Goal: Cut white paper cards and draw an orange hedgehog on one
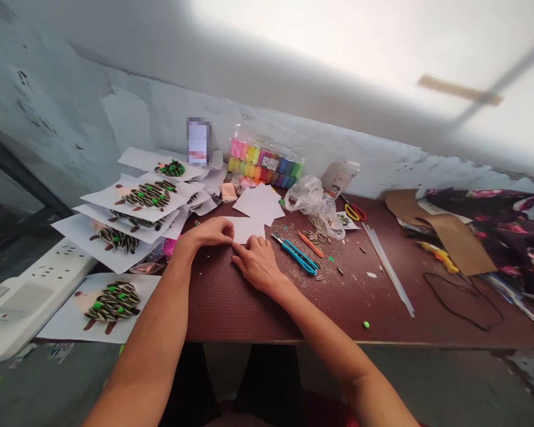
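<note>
A white paper sheet (248,228) lies on the dark red table, partly under both my hands. My left hand (213,231) is at its near left side, its thumb and forefinger pressed together at the edge; what is between them is too small to make out. Close beside it, my right hand (257,261) rests palm down with its fingers bent a little apart at the sheet's near edge, holding nothing visible. More white sheets (260,201) lie just beyond. To the right of my right hand are a blue tool (296,254) and an orange pen-like tool (310,244).
Stacked papers with seed hedgehogs (146,196) stand at left, above another hedgehog sheet (111,302) and a power strip (31,290). Coloured clay packs (267,163), a plastic bag (311,198), scissors (355,212), clear sticks (388,270) and a yellow glue gun (440,255) lie around.
</note>
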Available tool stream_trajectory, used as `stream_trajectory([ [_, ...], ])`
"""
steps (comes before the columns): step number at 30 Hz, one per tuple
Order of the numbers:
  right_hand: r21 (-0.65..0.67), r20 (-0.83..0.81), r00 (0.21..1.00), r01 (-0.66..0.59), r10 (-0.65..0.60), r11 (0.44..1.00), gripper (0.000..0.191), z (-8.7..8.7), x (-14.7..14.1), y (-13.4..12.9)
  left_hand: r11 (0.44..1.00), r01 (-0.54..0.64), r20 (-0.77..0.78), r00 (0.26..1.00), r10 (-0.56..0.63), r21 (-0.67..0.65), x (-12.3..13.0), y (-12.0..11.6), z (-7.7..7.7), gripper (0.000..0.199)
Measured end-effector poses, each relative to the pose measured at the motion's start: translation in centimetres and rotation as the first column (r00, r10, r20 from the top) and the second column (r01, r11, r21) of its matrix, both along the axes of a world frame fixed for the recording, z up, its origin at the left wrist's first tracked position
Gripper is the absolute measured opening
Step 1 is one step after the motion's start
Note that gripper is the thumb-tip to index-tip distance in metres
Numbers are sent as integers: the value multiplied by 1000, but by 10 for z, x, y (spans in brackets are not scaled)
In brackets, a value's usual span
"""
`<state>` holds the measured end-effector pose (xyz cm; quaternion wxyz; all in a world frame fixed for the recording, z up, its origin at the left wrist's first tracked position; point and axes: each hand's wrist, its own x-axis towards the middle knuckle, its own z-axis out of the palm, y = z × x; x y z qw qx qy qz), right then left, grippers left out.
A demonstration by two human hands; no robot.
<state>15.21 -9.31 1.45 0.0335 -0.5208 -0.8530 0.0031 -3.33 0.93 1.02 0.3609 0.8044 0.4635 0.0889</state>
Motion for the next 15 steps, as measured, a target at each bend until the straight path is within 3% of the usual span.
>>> stream_trajectory([
  [10,23,12,999,47,-47,999,38,0,6,-3,986,17,90,996,-2,-166,-7,6,-5,17],
  [15,31,15,995,101,-102,994,36,0,14,-5,986,-5,51,999,14,-167,-9,7,-3,20],
])
